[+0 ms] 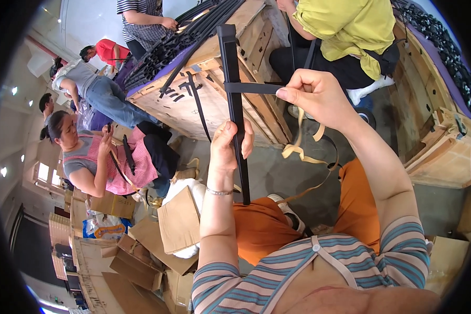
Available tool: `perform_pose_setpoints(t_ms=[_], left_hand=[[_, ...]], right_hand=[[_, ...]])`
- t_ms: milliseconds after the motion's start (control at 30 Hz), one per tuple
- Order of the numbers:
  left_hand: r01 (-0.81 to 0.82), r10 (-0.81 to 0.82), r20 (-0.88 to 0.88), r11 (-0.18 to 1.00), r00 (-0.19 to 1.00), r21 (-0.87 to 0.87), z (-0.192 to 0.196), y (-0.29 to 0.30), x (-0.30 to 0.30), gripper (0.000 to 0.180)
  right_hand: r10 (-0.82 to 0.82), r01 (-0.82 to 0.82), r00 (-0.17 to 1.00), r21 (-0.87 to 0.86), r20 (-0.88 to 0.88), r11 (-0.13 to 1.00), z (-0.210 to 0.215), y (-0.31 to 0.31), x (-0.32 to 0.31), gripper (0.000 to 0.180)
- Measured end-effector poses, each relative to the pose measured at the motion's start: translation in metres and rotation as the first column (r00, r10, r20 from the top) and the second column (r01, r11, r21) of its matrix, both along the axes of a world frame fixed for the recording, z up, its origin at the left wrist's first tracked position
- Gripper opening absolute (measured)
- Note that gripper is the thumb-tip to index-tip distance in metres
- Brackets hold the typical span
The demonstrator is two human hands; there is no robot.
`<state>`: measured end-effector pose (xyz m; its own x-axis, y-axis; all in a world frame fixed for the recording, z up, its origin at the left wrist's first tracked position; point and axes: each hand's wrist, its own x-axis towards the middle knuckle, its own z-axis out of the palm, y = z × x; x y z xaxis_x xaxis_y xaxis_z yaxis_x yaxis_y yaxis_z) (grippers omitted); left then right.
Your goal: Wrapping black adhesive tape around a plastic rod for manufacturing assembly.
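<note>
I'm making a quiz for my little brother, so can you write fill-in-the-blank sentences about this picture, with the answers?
1. The long bar in the left grip is coloured ____.
2. The strap is pinched in the ____ grip.
3. The trousers below the bar are ____.
4. The bracelet is on the ____ wrist.

Answers: black; right; orange; left.

Bar [235, 111]: smooth, semi-gloss, plastic-looking; strip [255, 88]: matt, cloth-like; crate [176, 115]: rough, matt wood; box [178, 220]: matt cardboard; trousers [260, 233]: matt cloth.

Your view is bright: ceiling lamps [4, 171] glare at far left; edges curve, corners fall to black.
</note>
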<state>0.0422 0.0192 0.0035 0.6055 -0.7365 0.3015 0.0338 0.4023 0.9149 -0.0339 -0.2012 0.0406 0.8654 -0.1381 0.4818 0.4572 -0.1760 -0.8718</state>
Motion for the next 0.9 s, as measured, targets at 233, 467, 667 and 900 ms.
perform_pose_setpoints(t_ms=[233,467,667,900], left_hand=[[0.012,-0.013,0.018,1.0,1.0,0.028,0.001,-0.001,0.001,0.052],[0.059,-0.059,0.014,0.997,0.998,0.05,0.003,-0.005,-0.001,0.053],[0.167,-0.166,-0.024,0.983,0.986,0.074,-0.002,-0.015,-0.005,0.053],[0.075,-0.07,-0.042,0.987,0.997,0.143,-0.002,-0.018,-0.003,0.054]], right_hand=[[-0.001,0.001,1.0,-0.014,0.022,1.0,0.0,-0.001,0.0,0.025],[0.023,-0.021,0.997,-0.025,0.07,0.999,-0.004,-0.005,0.003,0.022],[0.024,-0.02,0.996,-0.045,0.081,0.999,-0.015,-0.015,0.019,0.016],[0.043,-0.041,0.996,-0.02,0.073,0.999,-0.002,0.002,0.004,0.016]])
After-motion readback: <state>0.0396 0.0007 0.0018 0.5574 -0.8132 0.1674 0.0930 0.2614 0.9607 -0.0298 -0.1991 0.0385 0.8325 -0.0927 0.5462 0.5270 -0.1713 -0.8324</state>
